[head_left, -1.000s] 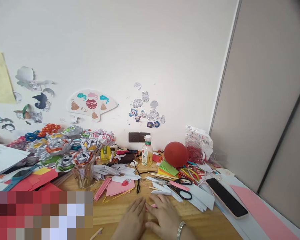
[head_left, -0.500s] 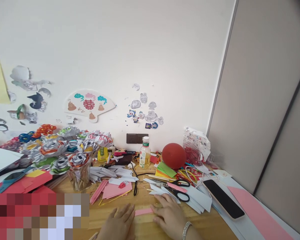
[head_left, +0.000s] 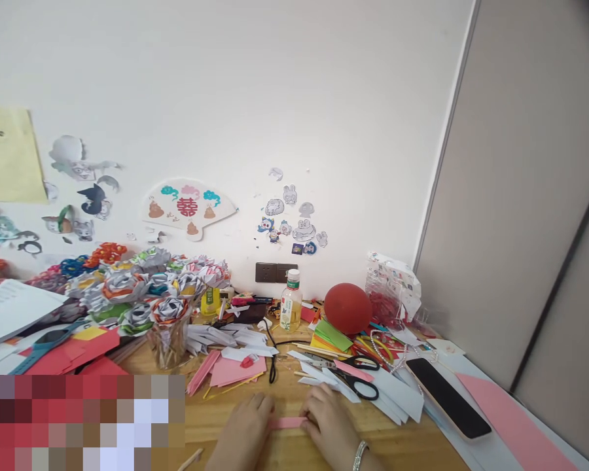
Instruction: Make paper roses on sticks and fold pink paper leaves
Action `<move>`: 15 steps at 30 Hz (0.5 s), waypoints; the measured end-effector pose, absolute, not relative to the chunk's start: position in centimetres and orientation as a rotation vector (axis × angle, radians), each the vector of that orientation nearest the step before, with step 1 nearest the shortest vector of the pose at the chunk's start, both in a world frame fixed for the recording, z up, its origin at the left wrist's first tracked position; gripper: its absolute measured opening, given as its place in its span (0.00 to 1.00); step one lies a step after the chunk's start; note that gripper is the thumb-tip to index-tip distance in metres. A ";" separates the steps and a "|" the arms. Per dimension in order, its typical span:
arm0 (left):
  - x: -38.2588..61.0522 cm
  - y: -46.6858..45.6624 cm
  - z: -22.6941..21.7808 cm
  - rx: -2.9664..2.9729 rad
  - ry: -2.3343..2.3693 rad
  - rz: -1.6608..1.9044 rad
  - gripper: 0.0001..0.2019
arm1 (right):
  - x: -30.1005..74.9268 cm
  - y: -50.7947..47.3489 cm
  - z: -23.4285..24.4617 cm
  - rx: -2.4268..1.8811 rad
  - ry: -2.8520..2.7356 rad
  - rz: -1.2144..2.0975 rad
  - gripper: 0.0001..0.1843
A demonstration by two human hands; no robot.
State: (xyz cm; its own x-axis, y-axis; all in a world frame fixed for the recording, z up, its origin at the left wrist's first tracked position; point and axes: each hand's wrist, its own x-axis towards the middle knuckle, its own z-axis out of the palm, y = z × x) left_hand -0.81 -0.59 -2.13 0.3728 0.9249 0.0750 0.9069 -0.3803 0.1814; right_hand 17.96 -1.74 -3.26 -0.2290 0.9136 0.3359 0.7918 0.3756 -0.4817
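A narrow pink paper strip [head_left: 287, 422] lies across the front of the wooden table between my hands. My left hand [head_left: 249, 418] grips its left end, fingers bent and pressed together. At the other end, the curled fingers and thumb of my right hand [head_left: 326, 415] pinch the strip; a silvery bracelet circles that wrist. Beyond my right hand are black-handled scissors [head_left: 360, 379] among folded white papers [head_left: 392, 396]. Pink paper sheets [head_left: 238, 371] lie ahead of my left hand.
Paper flowers stand in a clear cup [head_left: 169, 347] at the left. Behind sit a drink bottle [head_left: 291, 304] and a red balloon [head_left: 348, 307]. A phone [head_left: 449, 399] rests at the right on paper. A small stick [head_left: 190, 460] lies near the front edge.
My fingers have gone from lying flat and outstretched to curled around the strip's two ends. The whole view has shifted slightly, so things appear farther right.
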 end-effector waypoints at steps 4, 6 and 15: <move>-0.9 -0.5 -1.9 2.516 1.655 0.247 0.10 | 17.9 -1.8 -3.4 -1.448 -2.057 0.275 0.11; -0.8 -0.5 -1.6 2.542 1.644 0.240 0.09 | 17.8 -1.8 -3.5 -1.450 -2.085 0.259 0.11; -0.9 -0.5 -1.6 2.695 1.600 0.276 0.08 | 18.5 -1.4 -3.7 -1.379 -2.261 -0.073 0.04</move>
